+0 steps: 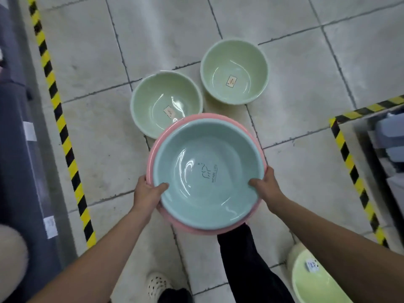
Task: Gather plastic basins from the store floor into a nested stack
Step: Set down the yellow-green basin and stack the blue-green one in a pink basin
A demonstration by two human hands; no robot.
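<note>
I hold a light blue basin (207,171) nested inside a pink basin (153,149) above the floor, in the middle of the view. My left hand (148,191) grips the left rims, thumb inside the blue basin. My right hand (265,184) grips the right rims the same way. Two pale green basins stand upright on the tiles beyond: one (153,106) just past the stack, partly covered by the pink rim, the other (235,71) farther right. Each has a small label inside. Part of a yellow-green basin (314,283) lies at bottom right, under my right forearm.
Yellow-black hazard tape (59,119) runs along the floor at left beside a grey shelf unit (19,149). More tape (349,162) frames a shelf base at right. My dark trouser leg (244,263) and white perforated shoe (157,285) are below the stack.
</note>
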